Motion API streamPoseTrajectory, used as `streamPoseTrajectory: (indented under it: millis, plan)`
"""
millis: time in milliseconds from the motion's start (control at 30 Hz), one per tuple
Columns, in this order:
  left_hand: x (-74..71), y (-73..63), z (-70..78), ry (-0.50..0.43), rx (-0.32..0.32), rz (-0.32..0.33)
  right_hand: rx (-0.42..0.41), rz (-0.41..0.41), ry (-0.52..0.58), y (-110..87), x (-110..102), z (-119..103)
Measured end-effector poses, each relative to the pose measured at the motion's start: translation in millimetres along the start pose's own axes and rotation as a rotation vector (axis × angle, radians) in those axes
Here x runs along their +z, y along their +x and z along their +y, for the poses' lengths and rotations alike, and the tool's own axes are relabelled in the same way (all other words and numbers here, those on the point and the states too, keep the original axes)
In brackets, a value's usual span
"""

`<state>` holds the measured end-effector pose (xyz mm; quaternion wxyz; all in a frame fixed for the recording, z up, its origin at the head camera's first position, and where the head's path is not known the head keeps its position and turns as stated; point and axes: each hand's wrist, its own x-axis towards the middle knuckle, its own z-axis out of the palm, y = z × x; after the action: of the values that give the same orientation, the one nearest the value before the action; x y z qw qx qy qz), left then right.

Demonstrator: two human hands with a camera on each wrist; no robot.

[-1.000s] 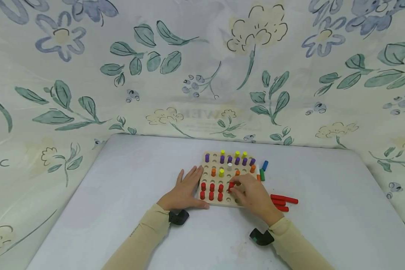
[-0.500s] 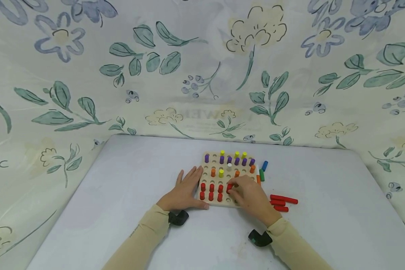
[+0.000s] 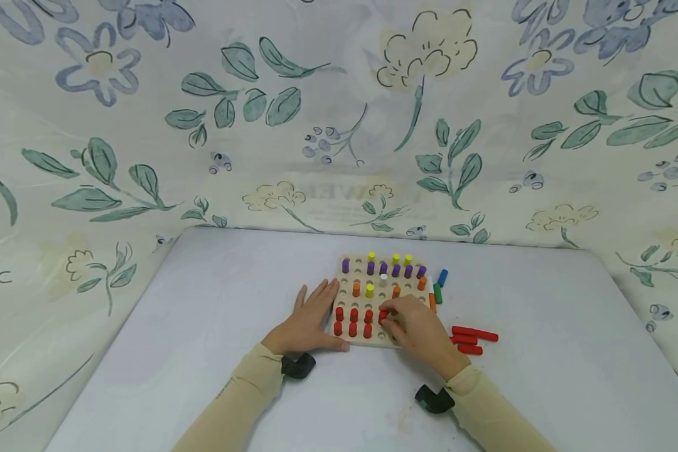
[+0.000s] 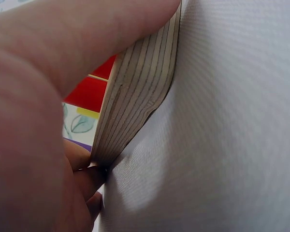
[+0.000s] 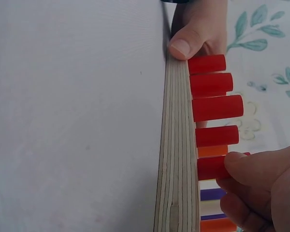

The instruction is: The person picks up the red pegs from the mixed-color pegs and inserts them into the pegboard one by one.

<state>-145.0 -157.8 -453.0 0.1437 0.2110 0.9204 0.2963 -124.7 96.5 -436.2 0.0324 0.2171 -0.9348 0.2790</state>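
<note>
A wooden pegboard point(image 3: 375, 339) lies on the table, with red pegs point(image 3: 353, 315) standing upright in its front rows. My left hand point(image 3: 307, 320) lies spread along its left side; the thumb touches the front corner, and the left wrist view shows the layered edge point(image 4: 137, 87) close by. Thumb and fingertips of my right hand point(image 3: 424, 329) pinch a red peg point(image 5: 211, 167), which stands at a front-row spot right of the other red ones. The board's front right part is hidden beneath that hand.
Purple pegs point(image 3: 370, 269), yellow pegs point(image 3: 396, 258) and a few orange ones stand in the back rows. Loose red pegs point(image 3: 474, 333) lie right of the board. Blue point(image 3: 443, 277) and green point(image 3: 437, 294) pegs lie by its right edge. A floral curtain point(image 3: 339, 125) hangs behind.
My right hand has shifted slightly left with the red peg, which looks more upright in the row. The left hand stays in place on the board's side.
</note>
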Motion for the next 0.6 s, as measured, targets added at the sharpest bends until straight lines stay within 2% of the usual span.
streamPoseTrajectory:
  millis: [600]
  plan:
    - [1.0,0.1,-0.3,-0.014,0.0,0.0,0.041,-0.03,0.002,0.6,1.3,0.1]
